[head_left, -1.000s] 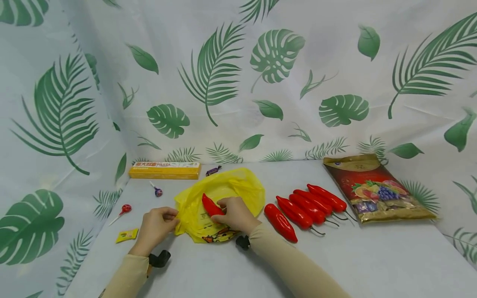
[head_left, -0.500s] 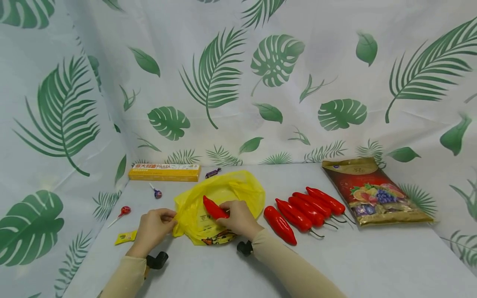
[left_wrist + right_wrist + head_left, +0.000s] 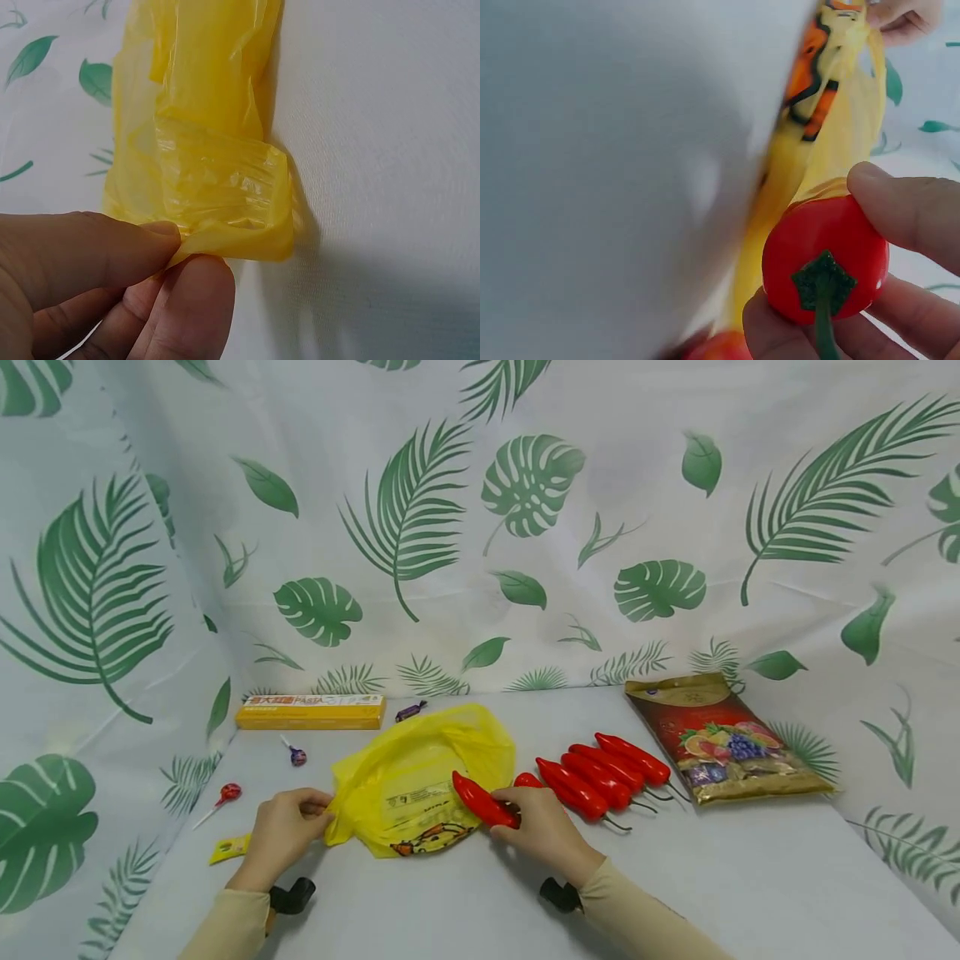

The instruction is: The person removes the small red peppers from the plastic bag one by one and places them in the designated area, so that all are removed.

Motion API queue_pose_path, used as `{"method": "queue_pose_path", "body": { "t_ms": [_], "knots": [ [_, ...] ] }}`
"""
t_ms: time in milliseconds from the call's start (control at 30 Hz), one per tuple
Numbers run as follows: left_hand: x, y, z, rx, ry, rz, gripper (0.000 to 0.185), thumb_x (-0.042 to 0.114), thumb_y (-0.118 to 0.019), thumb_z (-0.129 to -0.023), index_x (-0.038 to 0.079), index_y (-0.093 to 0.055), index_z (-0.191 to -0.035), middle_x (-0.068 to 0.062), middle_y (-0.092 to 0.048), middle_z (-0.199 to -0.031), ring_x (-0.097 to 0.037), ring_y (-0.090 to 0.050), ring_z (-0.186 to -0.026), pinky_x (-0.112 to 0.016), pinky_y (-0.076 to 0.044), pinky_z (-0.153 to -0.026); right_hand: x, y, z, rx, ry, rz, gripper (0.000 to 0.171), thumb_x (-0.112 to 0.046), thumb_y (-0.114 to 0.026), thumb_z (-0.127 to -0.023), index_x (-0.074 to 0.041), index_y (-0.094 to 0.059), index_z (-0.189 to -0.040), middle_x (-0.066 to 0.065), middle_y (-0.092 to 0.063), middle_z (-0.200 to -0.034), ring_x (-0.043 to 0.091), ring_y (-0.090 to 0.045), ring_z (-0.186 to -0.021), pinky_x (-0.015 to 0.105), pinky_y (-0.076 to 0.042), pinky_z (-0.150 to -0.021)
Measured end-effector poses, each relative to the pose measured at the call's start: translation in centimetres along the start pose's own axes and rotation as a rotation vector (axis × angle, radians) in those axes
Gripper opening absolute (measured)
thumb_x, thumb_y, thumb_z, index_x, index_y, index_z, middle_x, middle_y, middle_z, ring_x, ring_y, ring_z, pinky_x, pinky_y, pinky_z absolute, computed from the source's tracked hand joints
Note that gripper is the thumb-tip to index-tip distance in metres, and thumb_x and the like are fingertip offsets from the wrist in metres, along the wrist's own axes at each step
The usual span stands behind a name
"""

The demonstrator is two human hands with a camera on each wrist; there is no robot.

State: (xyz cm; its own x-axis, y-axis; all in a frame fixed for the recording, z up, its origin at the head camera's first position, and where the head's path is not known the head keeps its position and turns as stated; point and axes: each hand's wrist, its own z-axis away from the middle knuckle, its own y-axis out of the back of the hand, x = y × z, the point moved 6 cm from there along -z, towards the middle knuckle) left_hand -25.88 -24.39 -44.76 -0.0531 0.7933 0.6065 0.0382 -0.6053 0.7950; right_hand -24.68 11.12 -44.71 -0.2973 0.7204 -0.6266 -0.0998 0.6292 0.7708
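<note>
My left hand point(image 3: 281, 831) pinches the left corner of a yellow plastic bag point(image 3: 423, 760); the left wrist view has the thumb and finger on its crumpled film point(image 3: 217, 172). The bag lies spread on the table with black print and an orange-and-black picture. In my right hand point(image 3: 543, 831) is a red chili pepper point(image 3: 480, 797), its tip pointing up and left over the bag's right edge. Its green stem point(image 3: 823, 292) faces the camera in the right wrist view. Several more red peppers point(image 3: 573, 792) lie in a row to the right, one partly hidden behind the right hand.
A red and gold candy bag point(image 3: 731, 752) lies at the right. At the back left are a yellow pasta box point(image 3: 311, 717) and a purple wrapped candy point(image 3: 410, 711). Two lollipops point(image 3: 230, 792) and a yellow wrapped candy point(image 3: 227, 849) lie near the left hand.
My right hand has carried the red pepper from over the middle of the yellow bag rightward to its right edge. My left hand still pinches the bag's corner. The view has shifted slightly.
</note>
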Motion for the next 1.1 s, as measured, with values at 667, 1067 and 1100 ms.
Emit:
{"method": "queue_pose_path", "body": {
  "t_ms": [667, 1067, 1100],
  "knots": [
    [-0.1, 0.1, -0.1, -0.011, 0.001, 0.005, 0.022, 0.013, -0.076, -0.091, 0.001, -0.077, -0.110, -0.007, -0.076, -0.093, -0.014, -0.064, -0.076, -0.025, -0.053, -0.060, 2.2, 3.1, 4.6, 0.122, -0.064, 0.209, 0.049, -0.014, -0.092, -0.076, -0.007, -0.076, -0.121, 0.007, -0.076, -0.118, 0.026, -0.071, -0.111, 0.046, -0.061, -0.096],
    [-0.2, 0.6, 0.0, 0.021, -0.008, -0.012, 0.021, 0.014, -0.076, -0.091, 0.002, -0.077, -0.109, -0.007, -0.076, -0.092, -0.015, -0.062, -0.075, -0.023, -0.050, -0.060, 2.7, 3.0, 4.5, 0.143, -0.069, 0.268, 0.052, -0.018, -0.094, -0.073, -0.006, -0.076, -0.120, 0.008, -0.070, -0.112, 0.021, -0.069, -0.098, 0.041, -0.063, -0.087],
    [-0.2, 0.6, 0.0, 0.018, -0.005, -0.010, 0.022, 0.014, -0.076, -0.091, 0.002, -0.077, -0.109, -0.007, -0.076, -0.092, -0.015, -0.061, -0.075, -0.023, -0.051, -0.060, 2.7, 3.0, 4.5, 0.143, -0.067, 0.272, 0.052, -0.018, -0.094, -0.073, -0.006, -0.076, -0.120, 0.008, -0.070, -0.111, 0.021, -0.069, -0.097, 0.041, -0.063, -0.087]
  ]
}}
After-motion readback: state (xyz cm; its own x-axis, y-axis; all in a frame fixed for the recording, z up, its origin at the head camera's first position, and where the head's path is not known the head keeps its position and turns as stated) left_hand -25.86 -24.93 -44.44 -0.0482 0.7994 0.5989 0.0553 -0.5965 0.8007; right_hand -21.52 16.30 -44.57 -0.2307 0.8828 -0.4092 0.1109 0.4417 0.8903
